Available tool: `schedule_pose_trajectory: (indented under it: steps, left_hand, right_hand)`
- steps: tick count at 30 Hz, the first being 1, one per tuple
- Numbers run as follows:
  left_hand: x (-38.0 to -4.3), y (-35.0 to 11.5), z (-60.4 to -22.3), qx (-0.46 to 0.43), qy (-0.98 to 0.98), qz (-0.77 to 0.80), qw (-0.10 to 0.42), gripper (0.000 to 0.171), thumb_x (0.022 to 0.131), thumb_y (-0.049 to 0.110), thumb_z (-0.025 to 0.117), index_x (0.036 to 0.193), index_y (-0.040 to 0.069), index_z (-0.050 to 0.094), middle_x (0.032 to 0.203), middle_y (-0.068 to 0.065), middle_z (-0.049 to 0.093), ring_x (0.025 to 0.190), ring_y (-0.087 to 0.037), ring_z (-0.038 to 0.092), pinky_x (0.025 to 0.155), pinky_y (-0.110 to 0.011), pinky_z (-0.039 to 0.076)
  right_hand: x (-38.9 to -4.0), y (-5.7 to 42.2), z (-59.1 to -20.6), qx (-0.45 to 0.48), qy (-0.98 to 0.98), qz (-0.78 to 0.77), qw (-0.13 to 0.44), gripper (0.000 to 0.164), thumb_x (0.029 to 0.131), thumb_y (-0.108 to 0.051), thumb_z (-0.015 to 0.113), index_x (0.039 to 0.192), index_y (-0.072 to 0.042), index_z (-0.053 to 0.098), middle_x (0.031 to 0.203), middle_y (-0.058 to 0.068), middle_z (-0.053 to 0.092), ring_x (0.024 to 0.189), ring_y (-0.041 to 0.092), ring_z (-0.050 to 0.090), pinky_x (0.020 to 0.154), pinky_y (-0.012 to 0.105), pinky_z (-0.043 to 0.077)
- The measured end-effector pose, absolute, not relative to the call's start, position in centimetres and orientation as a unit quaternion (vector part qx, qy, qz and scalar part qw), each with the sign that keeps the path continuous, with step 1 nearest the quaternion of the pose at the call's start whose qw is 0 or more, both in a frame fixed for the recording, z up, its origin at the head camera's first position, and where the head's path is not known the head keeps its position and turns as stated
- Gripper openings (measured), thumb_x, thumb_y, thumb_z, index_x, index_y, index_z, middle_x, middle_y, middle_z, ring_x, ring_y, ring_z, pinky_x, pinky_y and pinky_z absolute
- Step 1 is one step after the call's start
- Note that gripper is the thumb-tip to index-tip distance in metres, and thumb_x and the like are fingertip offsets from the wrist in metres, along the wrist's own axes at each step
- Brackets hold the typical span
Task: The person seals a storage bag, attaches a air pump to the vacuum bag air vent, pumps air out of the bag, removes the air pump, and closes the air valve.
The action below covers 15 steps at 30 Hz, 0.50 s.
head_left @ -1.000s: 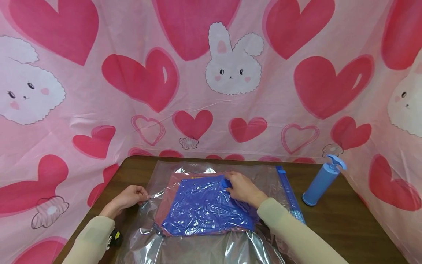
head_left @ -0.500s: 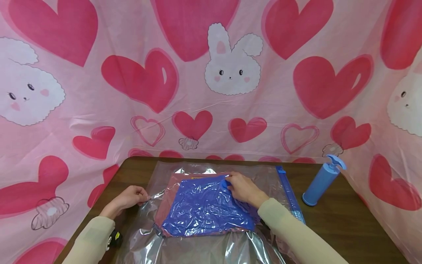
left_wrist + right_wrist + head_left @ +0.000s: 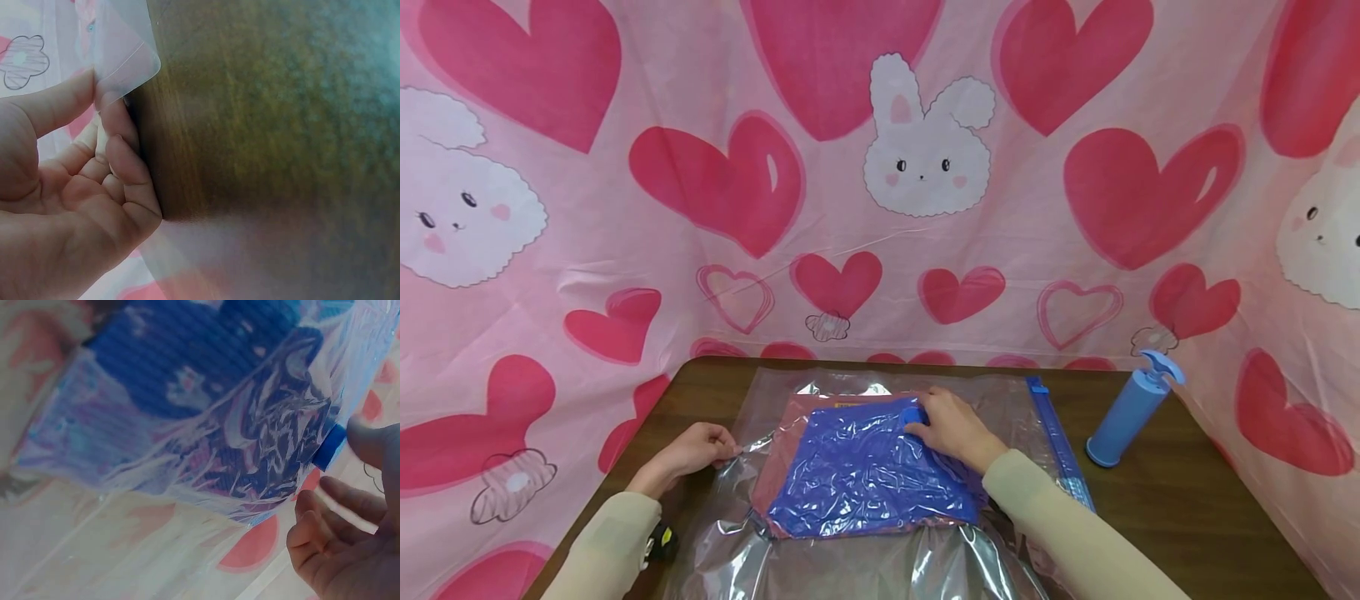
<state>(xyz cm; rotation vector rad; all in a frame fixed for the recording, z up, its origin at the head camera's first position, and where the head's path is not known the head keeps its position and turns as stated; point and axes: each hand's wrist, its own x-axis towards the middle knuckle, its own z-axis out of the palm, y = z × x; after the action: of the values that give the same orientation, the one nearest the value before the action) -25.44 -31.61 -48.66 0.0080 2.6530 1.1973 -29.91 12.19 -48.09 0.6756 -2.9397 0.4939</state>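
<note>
A clear plastic vacuum storage bag [image 3: 842, 571] lies flat over the table, with folded blue cloth [image 3: 872, 475] and pinkish-red cloth [image 3: 771, 471] showing through it. On the bag's upper side, over the blue cloth, sits a round blue valve cap [image 3: 912, 417]. My right hand [image 3: 957, 427] has thumb and fingers around this cap; in the right wrist view the thumb touches the valve cap [image 3: 329, 447] at its side and the index fingertip is close beneath. Between thumb and forefinger, my left hand [image 3: 695, 451] pinches the bag's rounded corner [image 3: 134, 69] at the table's left edge.
A blue hand pump [image 3: 1126, 417] stands upright at the right of the brown table [image 3: 1202, 517]. The bag's blue zip strip [image 3: 1056, 429] runs down its right side. A black and yellow item [image 3: 662, 542] is beside the left sleeve. A patterned pink curtain [image 3: 835, 192] hangs behind.
My right hand's fingers have shifted around the valve cap, uncovering it half a second ago and now closing over its right side. The left hand stays on the bag corner.
</note>
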Motion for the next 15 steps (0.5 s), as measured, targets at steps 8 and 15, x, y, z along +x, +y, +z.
schedule_pose_trajectory:
  steps: [8, 15]
  left_hand:
    - [-25.55, -31.62, -48.54, -0.004, 0.906, 0.407, 0.119, 0.017, 0.100, 0.015, 0.072, 0.092, 0.001, 0.069, 0.082, -0.007, 0.061, 0.080, -0.024, 0.058, 0.077, -0.040, 0.049]
    - [-25.47, -31.58, -48.66, -0.005, 0.905, 0.408, 0.118, 0.015, 0.100, 0.014, 0.071, 0.092, 0.001, 0.070, 0.081, -0.007, 0.061, 0.079, -0.024, 0.058, 0.077, -0.040, 0.050]
  right_hand:
    - [-29.74, 11.99, -47.85, 0.281, -0.952, 0.118, 0.018, 0.049, 0.096, -0.011, 0.077, 0.143, -0.004, 0.064, 0.144, 0.014, 0.059, 0.130, 0.033, 0.061, 0.105, 0.052, 0.050]
    - [-29.86, 11.79, -47.81, 0.283, -0.953, 0.100, 0.037, 0.039, 0.097, -0.010, 0.077, 0.134, -0.001, 0.070, 0.132, 0.014, 0.064, 0.119, 0.030, 0.066, 0.101, 0.047, 0.053]
